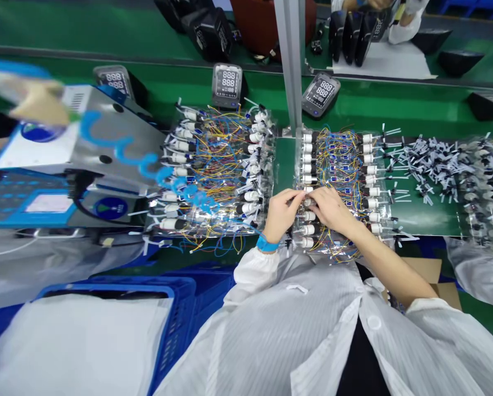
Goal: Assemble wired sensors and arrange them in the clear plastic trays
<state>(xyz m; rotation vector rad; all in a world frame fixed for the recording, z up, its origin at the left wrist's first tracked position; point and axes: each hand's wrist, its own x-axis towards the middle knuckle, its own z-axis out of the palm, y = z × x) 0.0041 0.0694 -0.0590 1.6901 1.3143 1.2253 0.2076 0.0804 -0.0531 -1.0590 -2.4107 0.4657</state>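
My left hand [280, 213], with a blue wrist strap [267, 243], reaches to the left edge of a bundle of wired parts. Its thumb and forefinger are pinched together. Against them my right hand [332, 209] is closed too, its fingertips meeting the left ones. What they grip is too small and covered to make out. The bundle lies on clear plastic, with white cylinders [308, 168] down its left side, more white cylinders [370, 170] down its right, and yellow and blue wires [326, 157] between.
A second wired bundle [217, 159] lies to the left. Loose black-and-white tie pieces [430, 159] are heaped at right. Display units [227, 82] stand behind, beside a metal post [289, 60]. A blue coiled cord [164, 175] crosses before a grey machine [101, 143]. Other people are nearby.
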